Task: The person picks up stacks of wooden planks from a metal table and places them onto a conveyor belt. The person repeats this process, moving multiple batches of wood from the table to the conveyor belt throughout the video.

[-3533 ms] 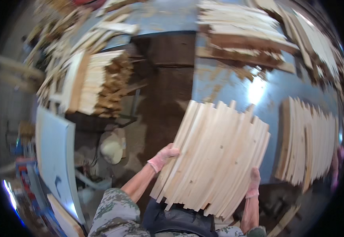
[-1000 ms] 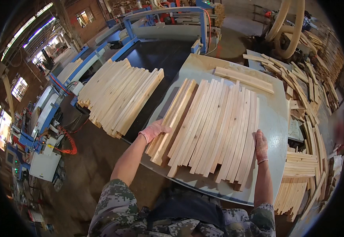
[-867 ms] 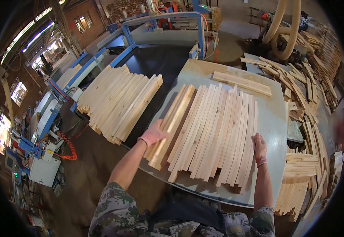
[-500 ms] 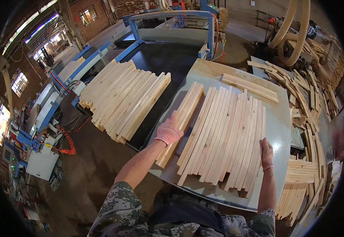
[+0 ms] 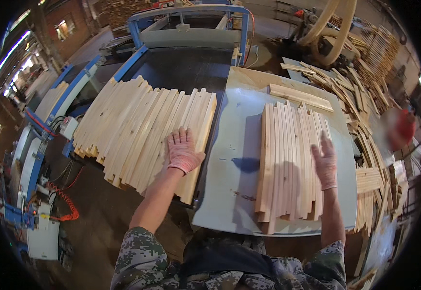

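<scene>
A wide row of pale wooden strips lies side by side on the black conveyor belt at the left. My left hand, in a pinkish knit glove, rests flat on the strips near the row's right edge, fingers extended. On the grey-topped table to the right, a narrower bundle of wooden strips is packed closely together with uneven ends. My gloved right hand is at the bundle's right side, fingers stretched and thumb apart, gripping nothing. Whether its palm touches the outermost strip is hard to tell.
One wooden piece lies across the table's far end. A blue machine frame spans the belt. Scrap wood is heaped right of the table, near thick hoses. A coiled red air line hangs at the left.
My left hand has moved left from the table with strips, which now join the row on the belt. The bundle on the table is narrower and closer together. My right hand's fingers have spread.
</scene>
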Motion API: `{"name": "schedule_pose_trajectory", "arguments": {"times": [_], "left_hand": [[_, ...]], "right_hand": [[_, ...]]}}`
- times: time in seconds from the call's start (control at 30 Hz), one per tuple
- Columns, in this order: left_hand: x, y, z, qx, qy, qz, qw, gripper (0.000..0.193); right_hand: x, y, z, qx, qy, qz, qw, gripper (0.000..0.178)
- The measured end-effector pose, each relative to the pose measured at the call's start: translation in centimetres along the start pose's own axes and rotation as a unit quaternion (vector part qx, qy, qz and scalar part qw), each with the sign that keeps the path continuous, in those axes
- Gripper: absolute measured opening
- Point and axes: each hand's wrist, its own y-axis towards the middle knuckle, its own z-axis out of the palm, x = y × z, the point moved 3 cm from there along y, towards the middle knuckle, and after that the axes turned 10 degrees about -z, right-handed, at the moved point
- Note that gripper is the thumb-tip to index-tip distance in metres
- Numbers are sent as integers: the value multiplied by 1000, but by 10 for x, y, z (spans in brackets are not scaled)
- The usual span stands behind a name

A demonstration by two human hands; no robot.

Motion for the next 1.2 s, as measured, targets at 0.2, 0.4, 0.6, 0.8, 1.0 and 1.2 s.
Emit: {"name": "schedule_pose_trajectory", "arguments": {"times": [0.2, 0.4, 0.6, 0.8, 1.0, 1.2], "left_hand": [[31, 13, -16, 58, -66, 60, 994, 113], [193, 18, 7, -120, -260, 155, 945, 108], [480, 60, 11, -178, -131, -147, 964, 102], [660, 86, -41, -179, -26, -379, 907, 105], [685, 131, -80, -101, -3, -400, 911, 104], [709, 159, -62, -50, 61, -397, 915, 103]], "right_hand": [[182, -26, 129, 289, -220, 65, 929, 86], [225, -68, 210, 298, -171, 59, 937, 88], [189, -92, 283, 194, -220, 62, 954, 76], [199, -84, 305, 150, -238, 31, 959, 63], [200, -79, 303, 171, -260, 83, 947, 63], [206, -75, 304, 175, -248, 108, 947, 69]]}}
